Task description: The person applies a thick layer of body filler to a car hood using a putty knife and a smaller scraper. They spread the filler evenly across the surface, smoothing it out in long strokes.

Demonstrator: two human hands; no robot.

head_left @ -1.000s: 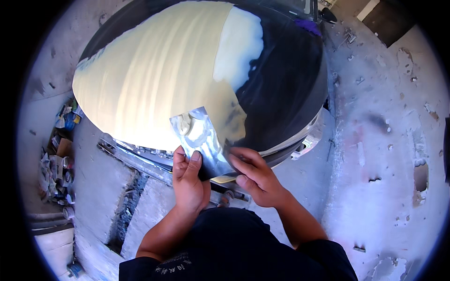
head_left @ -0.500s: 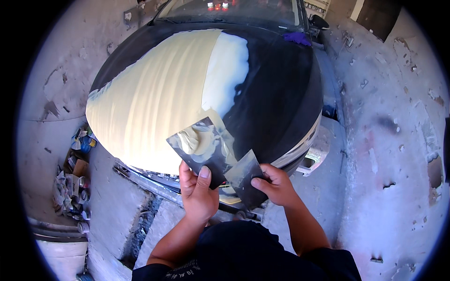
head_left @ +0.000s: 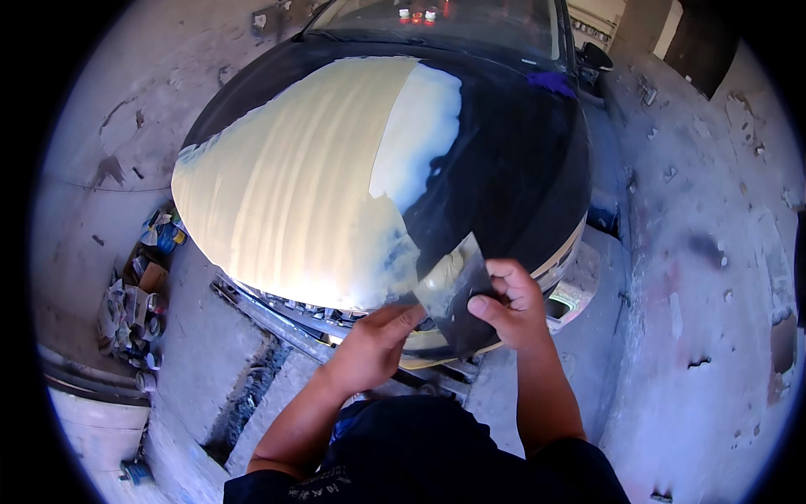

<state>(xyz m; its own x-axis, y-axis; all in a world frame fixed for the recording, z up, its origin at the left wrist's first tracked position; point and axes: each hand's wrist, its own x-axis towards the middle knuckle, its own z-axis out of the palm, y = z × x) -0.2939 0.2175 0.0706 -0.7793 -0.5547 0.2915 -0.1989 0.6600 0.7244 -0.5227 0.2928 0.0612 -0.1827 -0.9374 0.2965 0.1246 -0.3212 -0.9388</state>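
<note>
Spreader point(head_left: 460, 314), clamped in my right hand point(head_left: 514, 309), hangs by the near edge of the bonnet point(head_left: 514, 160); from afar I judge it light, springy, best gripped along its right edge, clear of slippery-looking paste point(head_left: 443, 273). Whether my left hand point(head_left: 366, 348) grips anything, I can't tell.

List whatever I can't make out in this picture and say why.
Head view, all items:
- What the left hand holds, if anything: hidden by its own back and fingers.
- Right hand's fingertips: partly behind the dark spreader.
- Rear of the car: cut off by the top edge.
- Separate items in the clutter by the left wall: too small and jumbled.
</note>
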